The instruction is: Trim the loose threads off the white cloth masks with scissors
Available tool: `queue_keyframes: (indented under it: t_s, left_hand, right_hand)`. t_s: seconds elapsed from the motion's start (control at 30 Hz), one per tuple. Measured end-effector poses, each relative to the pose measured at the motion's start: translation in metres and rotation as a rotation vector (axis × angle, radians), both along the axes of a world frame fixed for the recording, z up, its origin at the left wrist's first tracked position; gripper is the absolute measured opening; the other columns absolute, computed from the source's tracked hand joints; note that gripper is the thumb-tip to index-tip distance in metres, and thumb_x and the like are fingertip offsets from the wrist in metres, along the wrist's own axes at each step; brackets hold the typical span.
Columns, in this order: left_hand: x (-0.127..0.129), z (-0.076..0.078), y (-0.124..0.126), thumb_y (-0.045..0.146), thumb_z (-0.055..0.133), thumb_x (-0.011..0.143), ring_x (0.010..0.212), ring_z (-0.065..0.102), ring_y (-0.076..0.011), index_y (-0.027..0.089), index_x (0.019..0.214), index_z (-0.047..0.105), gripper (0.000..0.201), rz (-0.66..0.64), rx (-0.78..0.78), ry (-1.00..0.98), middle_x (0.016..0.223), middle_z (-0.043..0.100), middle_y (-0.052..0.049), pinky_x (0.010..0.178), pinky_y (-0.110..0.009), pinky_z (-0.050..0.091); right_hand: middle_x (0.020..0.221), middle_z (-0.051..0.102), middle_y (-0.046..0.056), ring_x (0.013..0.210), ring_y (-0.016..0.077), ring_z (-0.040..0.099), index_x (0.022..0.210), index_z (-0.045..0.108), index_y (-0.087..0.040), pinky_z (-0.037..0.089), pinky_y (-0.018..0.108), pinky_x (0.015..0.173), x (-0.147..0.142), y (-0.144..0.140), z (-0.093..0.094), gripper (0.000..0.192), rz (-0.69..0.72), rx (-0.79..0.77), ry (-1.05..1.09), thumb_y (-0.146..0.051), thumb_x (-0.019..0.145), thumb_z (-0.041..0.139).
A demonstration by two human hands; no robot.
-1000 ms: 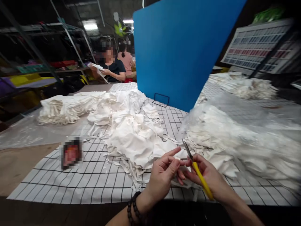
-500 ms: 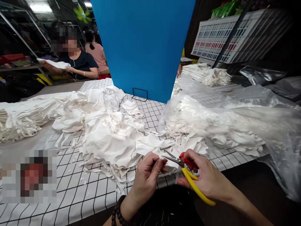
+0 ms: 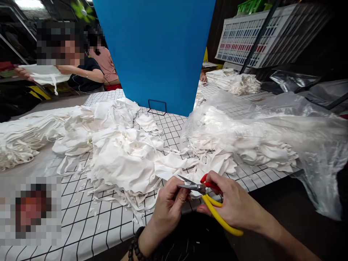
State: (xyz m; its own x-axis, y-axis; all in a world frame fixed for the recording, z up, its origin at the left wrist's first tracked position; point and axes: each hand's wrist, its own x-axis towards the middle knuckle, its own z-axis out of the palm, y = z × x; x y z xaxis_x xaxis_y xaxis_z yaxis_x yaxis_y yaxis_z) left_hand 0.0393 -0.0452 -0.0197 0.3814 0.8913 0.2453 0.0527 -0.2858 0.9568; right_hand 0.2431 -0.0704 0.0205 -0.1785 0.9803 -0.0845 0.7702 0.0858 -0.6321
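In my right hand [image 3: 235,203] is a pair of scissors [image 3: 221,219] with one red and one yellow handle, its blades parted and pointing left. The blades reach my left hand [image 3: 170,203], whose thumb and fingers are pinched together beside the tips. What the left fingers hold, if anything, is hidden. Just beyond both hands lies a heap of white cloth pieces [image 3: 125,163], with a flat white piece [image 3: 174,165] at its near right edge. A dark bead bracelet [image 3: 137,244] circles my left wrist.
A blue panel [image 3: 157,54] stands on the grid-patterned tablecloth [image 3: 84,217]. Clear plastic bags [image 3: 258,125] cover more white cloth to the right. At the back left a co-worker [image 3: 89,70] holds up a white cloth piece. White plastic crates [image 3: 241,40] are stacked at the back right.
The scissors have moved left, and their blades now overlap my left fingertips. The co-worker at the back left has raised and spread the white cloth. The whole view has shifted slightly.
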Motion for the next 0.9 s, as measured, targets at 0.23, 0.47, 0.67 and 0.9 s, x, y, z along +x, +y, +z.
queue_keyframes:
  t_s: [0.23,0.47,0.67,0.9]
  left_hand:
    - [-0.0012,0.0009,-0.0005,0.024,0.047,0.097,0.077,0.056,-0.0158,0.018,0.085,0.062,0.021,-0.018,0.002,0.025,0.077,0.058,-0.003,0.072,-0.028,0.043]
    - [-0.0029,0.0033,-0.0019,0.023,0.047,0.097,0.077,0.056,-0.0148,0.018,0.083,0.061,0.021,-0.039,0.006,0.034,0.078,0.057,-0.002,0.071,-0.026,0.042]
    - [-0.0058,0.0028,-0.0012,0.025,0.046,0.097,0.076,0.056,-0.0149,0.017,0.083,0.062,0.022,-0.067,-0.014,0.059,0.079,0.057,-0.003,0.070,-0.027,0.043]
    - [-0.0053,0.0033,-0.0018,0.026,0.048,0.096,0.073,0.057,-0.0141,0.017,0.085,0.063,0.022,-0.078,-0.030,0.041,0.079,0.058,-0.003,0.069,-0.026,0.044]
  right_hand:
    - [0.065,0.055,-0.005,0.057,0.0136,0.048,0.082,0.045,-0.024,0.036,0.024,0.050,0.0008,-0.0006,-0.0025,0.036,0.030,-0.026,0.004,-0.041,0.068,0.074]
    - [0.060,0.051,-0.006,0.053,0.0123,0.044,0.078,0.046,-0.024,0.032,0.024,0.049,0.0029,-0.0009,-0.0080,0.033,0.023,-0.030,0.002,-0.044,0.071,0.071]
    - [0.058,0.049,-0.006,0.052,0.0122,0.043,0.075,0.044,-0.024,0.032,0.024,0.049,0.0050,-0.0007,-0.0058,0.035,0.048,0.030,-0.064,-0.046,0.071,0.071]
    - [0.057,0.049,-0.006,0.050,0.0114,0.042,0.074,0.045,-0.024,0.030,0.023,0.048,0.0026,0.0005,-0.0076,0.035,0.029,0.087,-0.049,-0.043,0.067,0.073]
